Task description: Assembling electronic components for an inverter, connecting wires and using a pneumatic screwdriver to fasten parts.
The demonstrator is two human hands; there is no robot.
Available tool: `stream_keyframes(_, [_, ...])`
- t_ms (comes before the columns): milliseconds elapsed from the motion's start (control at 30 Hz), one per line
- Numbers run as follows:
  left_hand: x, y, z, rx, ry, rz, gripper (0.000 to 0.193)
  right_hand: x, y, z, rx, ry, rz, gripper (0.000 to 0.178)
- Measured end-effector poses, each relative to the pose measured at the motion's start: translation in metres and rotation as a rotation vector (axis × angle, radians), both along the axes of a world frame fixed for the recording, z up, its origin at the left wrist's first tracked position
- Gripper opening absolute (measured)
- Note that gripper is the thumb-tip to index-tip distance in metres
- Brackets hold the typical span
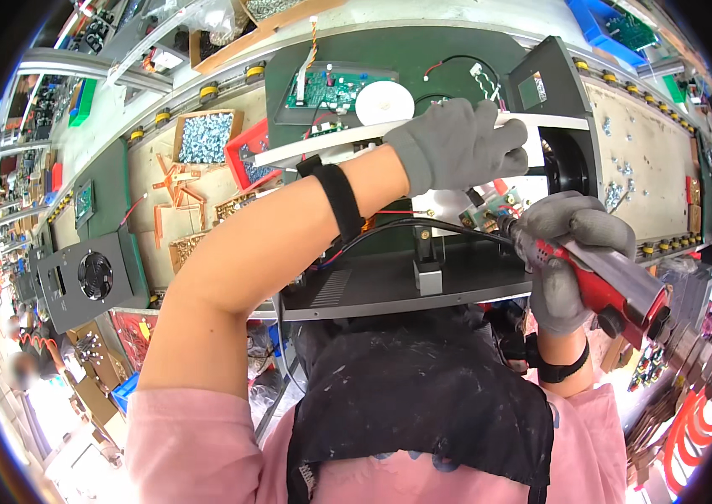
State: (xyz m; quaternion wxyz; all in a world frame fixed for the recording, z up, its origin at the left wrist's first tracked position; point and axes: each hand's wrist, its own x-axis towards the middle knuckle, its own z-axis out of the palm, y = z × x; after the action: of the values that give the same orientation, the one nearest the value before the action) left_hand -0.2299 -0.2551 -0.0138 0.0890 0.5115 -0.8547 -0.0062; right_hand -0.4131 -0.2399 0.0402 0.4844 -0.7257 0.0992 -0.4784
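In front of me is a dark grey metal housing (356,290) with boards, cables and a black fan (568,160) inside. My left hand (461,147), in a grey glove, reaches over the housing beside a long pale strip (322,144). Its fingers are apart and slightly bent, with nothing visible in them. In a matching glove, my right hand (570,244) is wrapped round a red and silver pneumatic screwdriver (612,286). The tool's tip points left over the housing's right part, near black cables (423,222). What lies under my left palm is hidden.
Behind the housing, a green circuit board (331,94) and a white disc (384,102) rest on a green surface. Screws fill a cardboard box (206,137) and a red bin (248,155). Copper-coloured strips (178,186) lie nearby. A red coiled hose (700,428) hangs right.
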Motion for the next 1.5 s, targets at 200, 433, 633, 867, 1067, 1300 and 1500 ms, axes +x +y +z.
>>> stream_keyframes(200, [0.020,0.012,0.016,0.170,0.088,-0.021,0.046,-0.003,0.001,0.006,0.102,0.035,0.039,0.032])
stream_keyframes(433, [0.027,0.020,0.022,0.286,0.098,0.031,0.055,0.010,-0.013,0.006,0.136,0.070,0.165,0.029])
stream_keyframes(633, [0.029,0.024,0.017,0.163,0.133,-0.012,0.052,0.013,-0.017,0.015,0.142,0.101,0.261,0.030])
stream_keyframes(867, [0.026,0.025,0.020,0.212,0.107,0.018,0.054,-0.011,-0.030,0.041,0.121,0.025,0.085,0.036])
stream_keyframes(1067, [0.025,0.023,0.021,0.240,0.107,0.041,0.055,-0.013,-0.030,0.019,0.212,-0.036,-0.021,0.041])
stream_keyframes(1300, [0.027,0.022,0.018,0.190,0.137,0.016,0.052,-0.012,-0.028,0.012,0.253,-0.037,-0.013,0.040])
stream_keyframes(1500, [0.025,0.022,0.017,0.198,0.144,0.034,0.051,-0.001,-0.024,0.008,0.178,-0.044,-0.044,0.034])
